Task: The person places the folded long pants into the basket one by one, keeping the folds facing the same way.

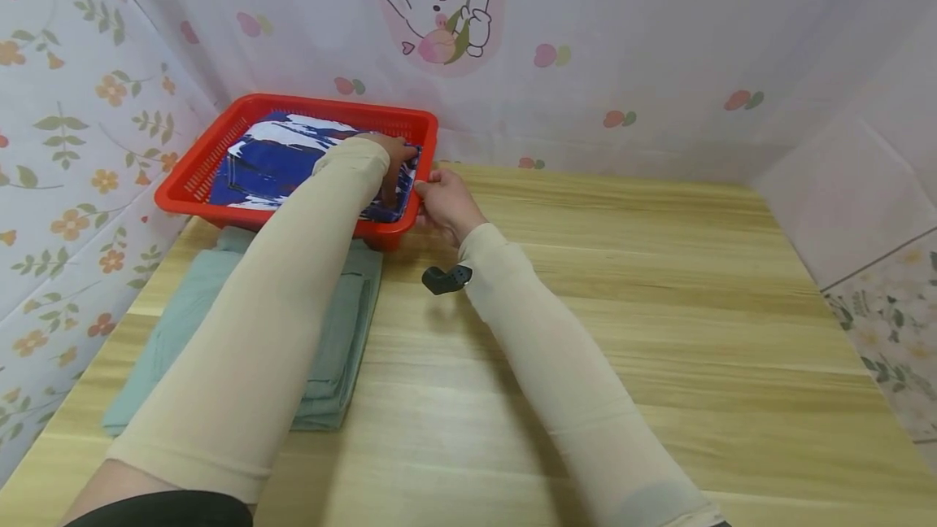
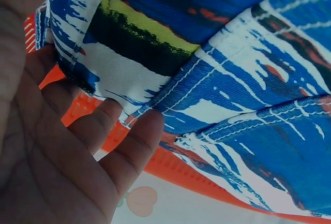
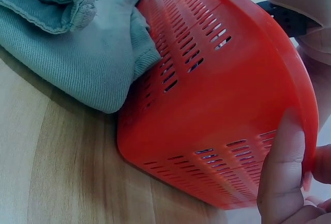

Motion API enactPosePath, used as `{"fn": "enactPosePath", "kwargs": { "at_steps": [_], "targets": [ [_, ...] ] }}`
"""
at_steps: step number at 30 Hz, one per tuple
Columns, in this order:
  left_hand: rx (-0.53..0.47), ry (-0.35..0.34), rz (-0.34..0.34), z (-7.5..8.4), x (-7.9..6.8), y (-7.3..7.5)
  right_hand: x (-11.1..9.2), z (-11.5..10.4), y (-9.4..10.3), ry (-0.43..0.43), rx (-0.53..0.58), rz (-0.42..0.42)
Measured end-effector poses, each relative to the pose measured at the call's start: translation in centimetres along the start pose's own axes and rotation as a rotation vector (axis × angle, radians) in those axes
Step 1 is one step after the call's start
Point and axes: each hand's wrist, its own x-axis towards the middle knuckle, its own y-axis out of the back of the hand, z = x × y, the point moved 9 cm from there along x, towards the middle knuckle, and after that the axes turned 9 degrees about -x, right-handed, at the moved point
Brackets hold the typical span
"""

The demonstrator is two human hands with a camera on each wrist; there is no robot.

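Observation:
A red plastic basket [image 1: 344,106] stands at the back left of the table. In it lies a folded blue, white and black patterned garment [image 1: 281,165] with pale stitching. My left hand [image 1: 398,165] reaches over into the basket, at the right end of the garment. The left wrist view shows its fingers [image 2: 137,141] fairly straight, touching the edge of the patterned cloth [image 2: 222,89]. With thumb and fingers my right hand [image 1: 450,203] pinches the basket's right rim. In the right wrist view a finger [image 3: 284,157] lies along the slotted outer wall [image 3: 238,100].
Folded pale green garments [image 1: 344,332] lie in front of the basket, close against its wall, partly under my left arm. The wooden table [image 1: 622,283] extends to the right. Printed curtains [image 1: 622,39] hang behind and at the left.

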Motion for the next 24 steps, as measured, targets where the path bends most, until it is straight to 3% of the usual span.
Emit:
{"fn": "enactPosePath", "kwargs": {
  "at_steps": [4, 10, 15, 17, 21, 24],
  "targets": [
    [0.030, -0.015, 0.003, 0.2, 0.6, -0.1, 0.2, 0.0, 0.2, 0.003, -0.008, 0.004],
    [-0.016, 0.002, -0.007, -0.5, 0.9, -0.1, 0.4, 0.1, 0.2, -0.007, -0.011, 0.000],
    [-0.025, -0.113, -0.050, -1.4, 1.9, -0.1, 0.2, 0.3, -0.2, -0.030, -0.023, -0.030],
    [-0.041, -0.164, -0.034, -1.9, 2.2, 0.5, 0.2, 0.3, -0.3, -0.029, -0.019, -0.036],
    [-0.077, -0.171, 0.093, -4.8, 2.5, 3.3, 0.1, 0.1, -0.2, -0.018, -0.007, -0.021],
    [-0.058, -0.067, 0.176, -8.8, 2.2, 5.3, 0.1, 0.0, -0.1, -0.015, -0.017, -0.017]
  ]
}}
